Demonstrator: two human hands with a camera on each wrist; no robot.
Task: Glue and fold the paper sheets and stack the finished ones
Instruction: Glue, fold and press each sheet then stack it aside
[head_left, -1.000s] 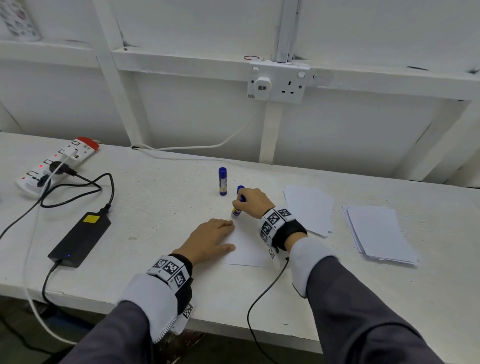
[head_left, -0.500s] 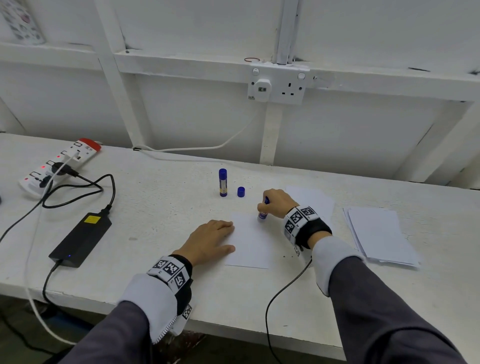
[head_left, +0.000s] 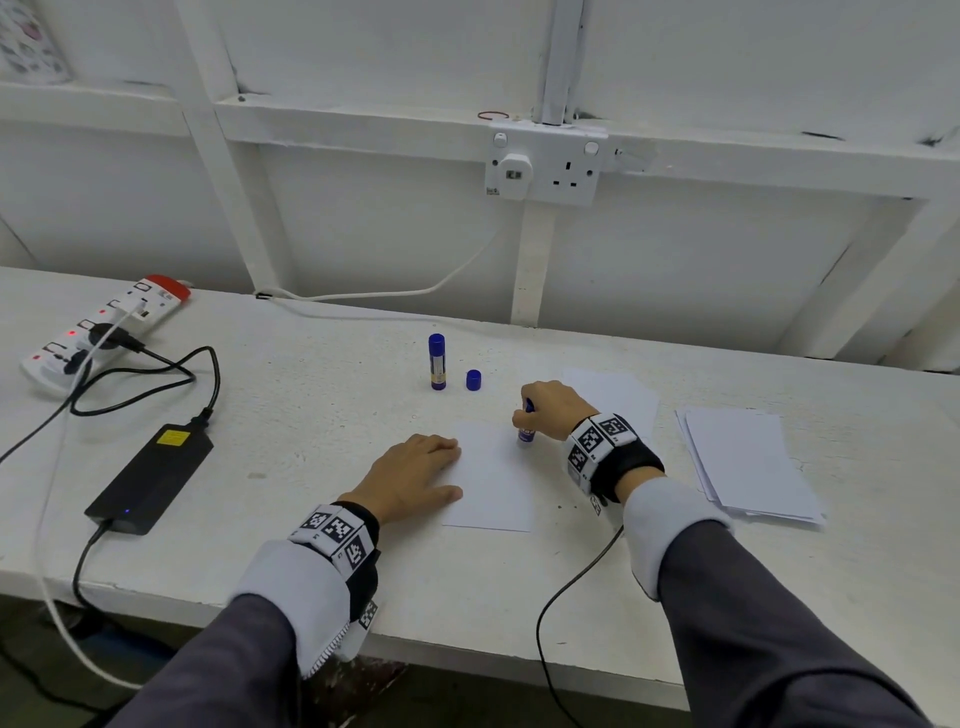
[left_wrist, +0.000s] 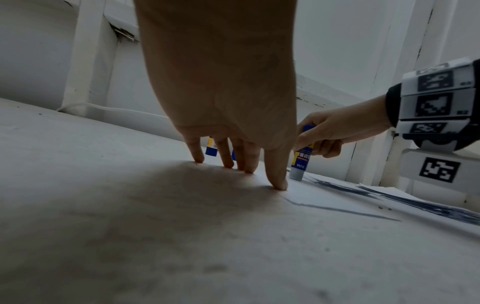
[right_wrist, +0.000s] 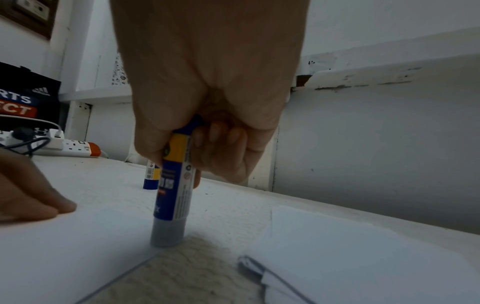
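**Glue stick meets paper at a white tabletop**

A person's right hand (head_left: 553, 410) holds an uncapped glue stick (head_left: 527, 431) in a closed grip, fingers and thumb curled round its blue and yellow barrel, the grey end pressed upright onto the far right corner of a white paper sheet (head_left: 493, 483). The left hand (head_left: 415, 478) lies flat, grip loose and holding nothing, its straight fingertips (left_wrist: 279, 184) pinning the sheet's left edge to the tabletop (head_left: 322, 415). Beyond the gripping hand and to its left stand a second, capped glue stick (head_left: 437, 362) and a loose blue cap (head_left: 473, 380). To the right of that hand lie a few white sheets (head_left: 618, 389) just beside it, and farther right a stack of white sheets (head_left: 748, 462).
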